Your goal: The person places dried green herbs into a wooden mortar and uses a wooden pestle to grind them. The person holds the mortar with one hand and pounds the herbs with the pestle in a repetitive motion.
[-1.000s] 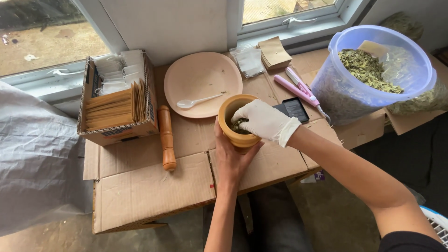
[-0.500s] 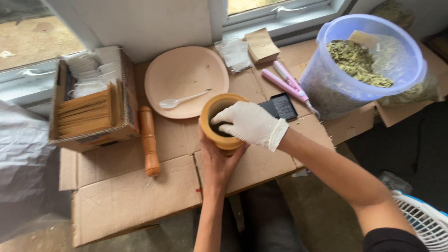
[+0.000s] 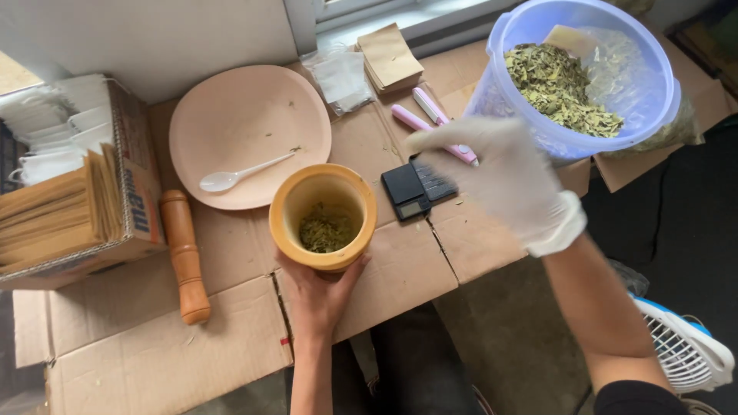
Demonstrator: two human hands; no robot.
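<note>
1. Bare skin on one side, white latex on the other: the left hand (image 3: 319, 296) cups the base of a yellow wooden mortar (image 3: 324, 216) from the near side, fingers wrapped round it, steadying it on the cardboard worktop (image 3: 400, 269).
2. Gloved, the right hand (image 3: 503, 180) hangs blurred in mid-air between the mortar and the bucket, fingers loosely spread and holding nothing that can be made out.
3. Crumbled dry green leaf lies in the bottom of the mortar, which stands upright just in front of the plate.
4. A small black pocket scale (image 3: 417, 188) sits just right of the mortar, below the gloved hand.
5. Left of the mortar a turned wooden pestle (image 3: 184, 257) lies flat, apart from it.
6. A smooth pink plate (image 3: 250, 131) carries a white plastic spoon (image 3: 242, 173).
7. At the far right, a translucent blue plastic bucket (image 3: 573, 77) is heaped with coarse dried leaves (image 3: 561, 88).
8. Two pink pens (image 3: 430, 123), small paper bags (image 3: 388, 58) and a cardboard box (image 3: 134, 200) of brown envelopes line the back and left edges.
</note>
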